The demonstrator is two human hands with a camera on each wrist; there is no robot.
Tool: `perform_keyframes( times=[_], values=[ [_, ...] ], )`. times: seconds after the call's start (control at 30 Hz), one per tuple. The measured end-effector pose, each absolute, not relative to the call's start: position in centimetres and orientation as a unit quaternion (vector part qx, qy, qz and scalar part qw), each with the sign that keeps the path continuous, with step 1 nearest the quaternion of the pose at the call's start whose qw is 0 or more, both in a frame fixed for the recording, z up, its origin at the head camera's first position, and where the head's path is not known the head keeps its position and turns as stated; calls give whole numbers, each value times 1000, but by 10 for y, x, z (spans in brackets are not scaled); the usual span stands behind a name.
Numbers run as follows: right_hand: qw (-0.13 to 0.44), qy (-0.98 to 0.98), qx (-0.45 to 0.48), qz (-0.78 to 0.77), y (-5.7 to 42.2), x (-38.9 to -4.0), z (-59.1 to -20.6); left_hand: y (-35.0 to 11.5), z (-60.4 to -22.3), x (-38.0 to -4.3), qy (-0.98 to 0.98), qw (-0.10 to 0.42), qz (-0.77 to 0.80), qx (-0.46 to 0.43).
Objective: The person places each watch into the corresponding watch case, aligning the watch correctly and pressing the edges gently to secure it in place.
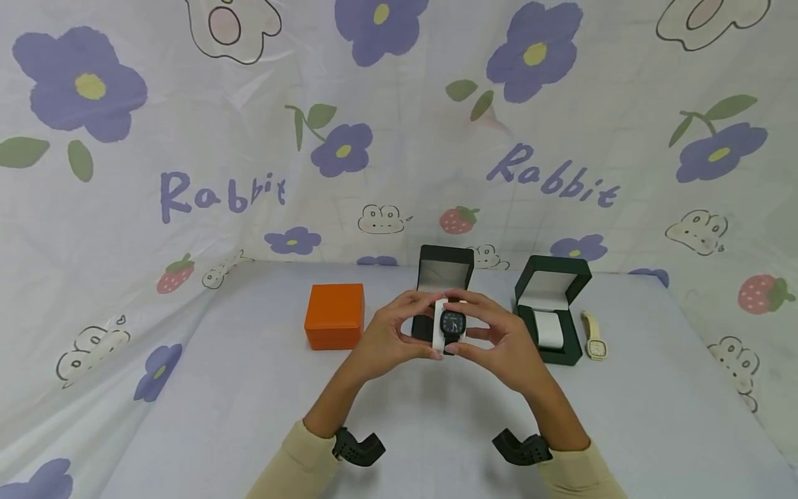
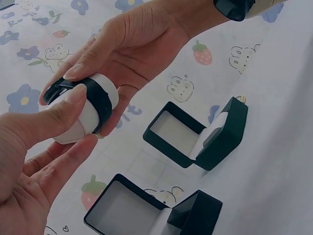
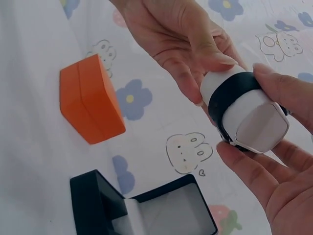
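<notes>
A black wristwatch with a dark square face wraps round a white watch cushion, held up in front of an open black watch box. With its thumb and fingers, my left hand grips the cushion from the left. On the other side my right hand holds the watch and cushion, its thumb and fingertips right at the black strap. The hands hide the lower part of the black box in the head view.
An orange box stands closed on the left. To the right, an open green watch box contains a white cushion, with a gold-coloured watch lying beside it. A patterned cloth hangs behind the white tabletop.
</notes>
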State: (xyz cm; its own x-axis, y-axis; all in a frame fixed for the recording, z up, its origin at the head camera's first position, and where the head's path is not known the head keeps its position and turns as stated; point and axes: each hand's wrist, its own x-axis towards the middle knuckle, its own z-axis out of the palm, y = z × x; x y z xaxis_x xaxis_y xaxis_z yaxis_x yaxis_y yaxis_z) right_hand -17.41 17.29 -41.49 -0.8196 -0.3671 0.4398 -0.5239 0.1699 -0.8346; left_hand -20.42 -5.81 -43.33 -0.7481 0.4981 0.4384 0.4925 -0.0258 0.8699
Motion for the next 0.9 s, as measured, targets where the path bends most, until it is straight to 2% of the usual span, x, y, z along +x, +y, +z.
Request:
perform_keyframes(
  times=[0.23,0.9],
  values=[
    [90,-777,276,558,172,-175,-414,-58,-433,-205,688,-1,634,353],
    [72,-764,280,576,176,-174,-414,-58,-431,-204,672,26,641,370]
  ],
)
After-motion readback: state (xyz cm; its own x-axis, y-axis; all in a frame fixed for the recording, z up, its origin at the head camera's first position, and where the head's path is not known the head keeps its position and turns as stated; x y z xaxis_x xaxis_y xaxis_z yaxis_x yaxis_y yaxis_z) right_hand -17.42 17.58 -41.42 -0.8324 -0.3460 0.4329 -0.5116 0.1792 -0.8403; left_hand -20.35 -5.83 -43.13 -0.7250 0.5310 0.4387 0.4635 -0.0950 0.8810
